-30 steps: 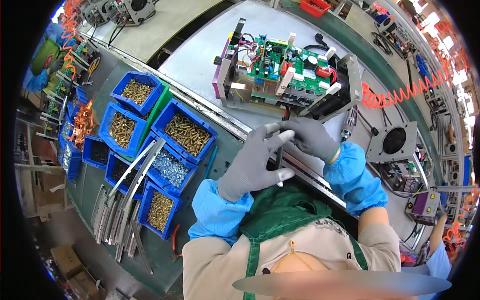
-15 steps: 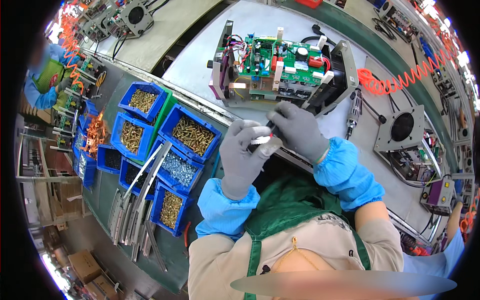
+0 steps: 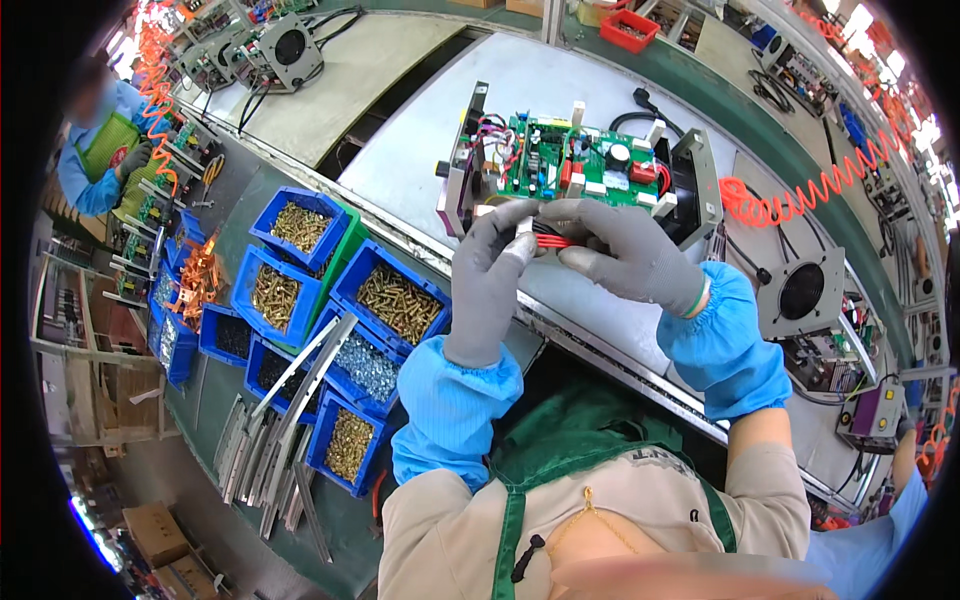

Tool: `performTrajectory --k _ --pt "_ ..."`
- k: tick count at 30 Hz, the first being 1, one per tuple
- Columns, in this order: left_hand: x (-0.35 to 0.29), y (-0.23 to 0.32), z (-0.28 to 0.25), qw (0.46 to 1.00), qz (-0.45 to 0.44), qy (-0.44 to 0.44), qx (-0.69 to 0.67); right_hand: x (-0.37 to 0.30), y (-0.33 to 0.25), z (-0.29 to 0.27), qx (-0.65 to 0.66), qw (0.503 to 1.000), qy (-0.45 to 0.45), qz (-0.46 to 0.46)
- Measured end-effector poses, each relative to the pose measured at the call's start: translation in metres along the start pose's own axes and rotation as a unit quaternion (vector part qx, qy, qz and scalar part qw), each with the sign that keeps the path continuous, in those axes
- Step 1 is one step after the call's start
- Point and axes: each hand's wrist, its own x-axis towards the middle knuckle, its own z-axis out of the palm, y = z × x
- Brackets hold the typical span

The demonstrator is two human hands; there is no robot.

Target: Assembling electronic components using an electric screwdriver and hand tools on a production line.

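Observation:
Both my hands, in grey gloves, meet just in front of a frame with a green circuit board (image 3: 540,170). My left hand (image 3: 490,285) is closed, thumb and fingers pinching a small white connector (image 3: 526,226). Red and black wires (image 3: 552,240) run from there to my right hand (image 3: 635,258), whose thumb and fingers close on them. Where the wires' other ends lie is hidden behind my gloves. The board carries red and white parts and a round white-topped one, between a front panel on the left and a black fan on the right.
Left of me, blue bins (image 3: 268,292) hold brass fasteners and silvery ones. Metal strips (image 3: 262,460) lie beside them. Right of the frame are an orange coiled hose (image 3: 800,165) and another fan-fitted unit (image 3: 803,290). A co-worker (image 3: 105,150) stands far left.
My hands have moved up and away from my body, closer to the circuit board. The red and black wires now show between them. The view has shifted slightly.

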Motion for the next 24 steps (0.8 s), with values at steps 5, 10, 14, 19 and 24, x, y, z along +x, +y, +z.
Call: performTrajectory --k 5,10,14,19,24 --pt "-0.004 -0.033 -0.004 0.929 -0.077 -0.067 -0.356 0.014 -0.015 -0.006 0.024 0.998 0.003 0.065" --pt "-0.008 -0.050 -0.002 0.887 -0.143 -0.070 -0.433 0.005 -0.015 -0.011 0.031 0.987 -0.010 0.155" --pt "0.027 0.012 0.000 0.921 0.259 0.051 0.285 0.001 -0.014 -0.021 0.107 0.976 0.047 0.184" --pt "0.058 0.040 0.023 0.697 0.292 0.030 0.655 0.011 -0.028 -0.021 0.252 0.958 0.040 0.130" --pt "0.063 0.030 0.020 0.713 0.257 0.009 0.653 0.012 -0.020 -0.032 0.205 0.960 0.027 0.190"
